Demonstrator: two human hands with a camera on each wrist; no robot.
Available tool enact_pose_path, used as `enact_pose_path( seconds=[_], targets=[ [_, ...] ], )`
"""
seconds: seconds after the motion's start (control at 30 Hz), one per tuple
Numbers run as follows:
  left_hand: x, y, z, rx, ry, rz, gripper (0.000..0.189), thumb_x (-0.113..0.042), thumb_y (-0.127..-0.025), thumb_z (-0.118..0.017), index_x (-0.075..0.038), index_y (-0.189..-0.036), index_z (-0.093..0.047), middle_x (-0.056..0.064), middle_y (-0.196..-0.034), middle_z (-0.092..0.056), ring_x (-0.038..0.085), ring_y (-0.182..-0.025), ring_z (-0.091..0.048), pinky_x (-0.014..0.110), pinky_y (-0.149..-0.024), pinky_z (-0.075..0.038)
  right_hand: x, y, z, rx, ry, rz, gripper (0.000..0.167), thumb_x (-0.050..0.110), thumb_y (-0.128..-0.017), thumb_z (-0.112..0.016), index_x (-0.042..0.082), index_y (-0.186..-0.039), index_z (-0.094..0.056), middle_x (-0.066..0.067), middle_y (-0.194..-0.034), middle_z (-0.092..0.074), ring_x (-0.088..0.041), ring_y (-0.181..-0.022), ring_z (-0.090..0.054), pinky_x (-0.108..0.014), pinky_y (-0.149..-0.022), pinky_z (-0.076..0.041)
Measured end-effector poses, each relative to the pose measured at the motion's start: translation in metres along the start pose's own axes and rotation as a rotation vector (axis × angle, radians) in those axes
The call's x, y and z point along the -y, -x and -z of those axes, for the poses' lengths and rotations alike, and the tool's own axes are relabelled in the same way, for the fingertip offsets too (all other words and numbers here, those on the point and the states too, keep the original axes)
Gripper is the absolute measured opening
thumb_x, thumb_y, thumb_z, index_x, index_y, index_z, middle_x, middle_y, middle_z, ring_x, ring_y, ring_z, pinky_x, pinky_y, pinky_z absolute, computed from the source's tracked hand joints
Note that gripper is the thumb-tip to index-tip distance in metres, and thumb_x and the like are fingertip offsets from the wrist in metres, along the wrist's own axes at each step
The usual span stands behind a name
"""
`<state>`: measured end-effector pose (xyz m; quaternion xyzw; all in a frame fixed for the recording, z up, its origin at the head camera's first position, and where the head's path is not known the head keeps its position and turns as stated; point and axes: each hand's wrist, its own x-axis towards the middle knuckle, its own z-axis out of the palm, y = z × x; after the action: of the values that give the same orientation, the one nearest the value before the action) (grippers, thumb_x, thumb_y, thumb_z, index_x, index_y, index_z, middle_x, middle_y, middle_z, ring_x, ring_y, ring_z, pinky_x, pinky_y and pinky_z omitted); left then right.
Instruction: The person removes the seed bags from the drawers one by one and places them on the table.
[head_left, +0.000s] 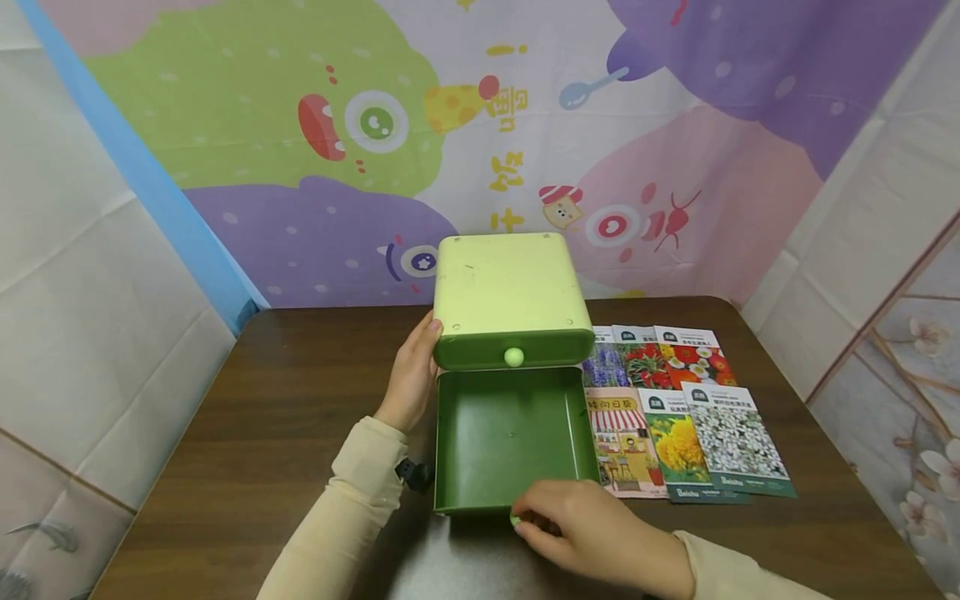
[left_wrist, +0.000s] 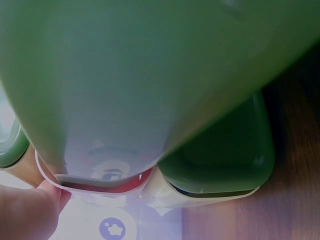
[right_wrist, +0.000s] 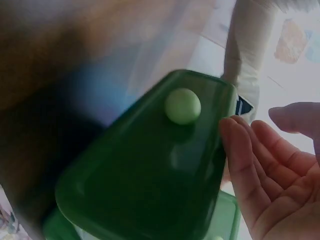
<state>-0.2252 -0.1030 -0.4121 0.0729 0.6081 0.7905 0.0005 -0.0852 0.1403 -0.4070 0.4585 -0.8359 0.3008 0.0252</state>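
Observation:
A small drawer cabinet (head_left: pixel 506 279) with a pale yellow-green shell stands on the table. One dark green drawer (head_left: pixel 510 437) is pulled far out towards me, and its inside is bare. My left hand (head_left: pixel 410 373) rests along the cabinet's upper left side, thumb near the front edge. At the drawer's front rim is my right hand (head_left: pixel 588 533). In the right wrist view its fingertips (right_wrist: pixel 232 130) touch the rim and its thumb stands apart. The round light green knob (right_wrist: pixel 183 106) on the drawer front is free of the fingers.
Flower seed packets (head_left: pixel 738 433) lie in two overlapping rows right of the cabinet. Above the pulled-out drawer sits a closed top drawer (head_left: pixel 480 350) with its own knob. Another closed drawer (left_wrist: pixel 220 155) shows below it in the left wrist view. A cartoon cloth (head_left: pixel 315 208) hangs behind.

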Motion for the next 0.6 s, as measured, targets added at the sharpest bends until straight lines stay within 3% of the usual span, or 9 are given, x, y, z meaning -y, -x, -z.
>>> enact_pose_path(
  seconds=[0.23, 0.5, 0.6],
  targets=[
    [-0.001, 0.0, 0.0, -0.007, 0.004, 0.003, 0.062, -0.038, -0.104, -0.043, -0.008, -0.155, -0.025, 0.007, -0.158, -0.032, 0.019, -0.14, -0.041, 0.035, -0.117, -0.032, -0.002, 0.003, -0.01, -0.014, 0.15, 0.168, 0.007, 0.019, -0.096, -0.064, 0.017, -0.101, -0.068, 0.009, -0.092, -0.068, 0.0, -0.082, -0.063, -0.013, -0.072, -0.051],
    [-0.001, 0.001, 0.0, -0.003, 0.002, 0.012, 0.061, -0.038, -0.105, -0.043, -0.009, -0.156, -0.025, 0.007, -0.158, -0.032, 0.02, -0.14, -0.041, 0.036, -0.117, -0.032, -0.005, 0.009, -0.021, -0.001, 0.276, 0.252, 0.008, 0.022, -0.099, -0.058, 0.018, -0.103, -0.064, 0.009, -0.093, -0.065, 0.0, -0.075, -0.061, -0.012, -0.064, -0.05],
    [-0.001, 0.001, 0.0, -0.003, -0.002, 0.011, 0.062, -0.039, -0.105, -0.043, -0.009, -0.156, -0.025, 0.006, -0.158, -0.032, 0.019, -0.141, -0.04, 0.036, -0.118, -0.032, -0.005, 0.01, -0.024, -0.009, 0.352, 0.283, 0.009, 0.017, -0.095, -0.062, 0.016, -0.104, -0.065, 0.008, -0.096, -0.065, -0.002, -0.075, -0.061, -0.013, -0.062, -0.05]
  ],
)
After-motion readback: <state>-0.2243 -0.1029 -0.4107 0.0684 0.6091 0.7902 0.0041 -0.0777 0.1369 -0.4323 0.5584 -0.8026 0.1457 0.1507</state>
